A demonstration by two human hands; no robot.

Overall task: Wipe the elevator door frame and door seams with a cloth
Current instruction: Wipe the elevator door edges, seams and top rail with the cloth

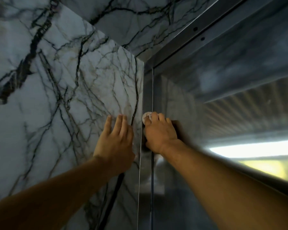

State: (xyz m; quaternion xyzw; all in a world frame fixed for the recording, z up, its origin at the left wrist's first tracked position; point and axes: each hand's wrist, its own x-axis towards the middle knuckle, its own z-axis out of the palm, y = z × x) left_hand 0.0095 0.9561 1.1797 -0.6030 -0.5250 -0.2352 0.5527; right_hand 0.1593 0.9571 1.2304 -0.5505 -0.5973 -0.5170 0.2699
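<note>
Dim, bluish light overall. A bright glare band reflects in the steel elevator door (239, 113) at right. Edges look soft and bowed.

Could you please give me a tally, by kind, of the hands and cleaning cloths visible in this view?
Hands: 2, the left hand flat on the marble wall, the right hand gripping the cloth.
Cloths: 1, a pale cloth against the metal door frame.
Total: 3.

Marble wall (65, 97): left of the door frame, meeting it along a vertical edge.
Door frame (147, 90): upright strip between wall and door.
Door (206, 97): right of the frame.
Left hand (115, 143): flat on the wall, just beside the frame.
Right hand (160, 133): on the frame and door seam, cloth (147, 116) under its fingers.
</note>
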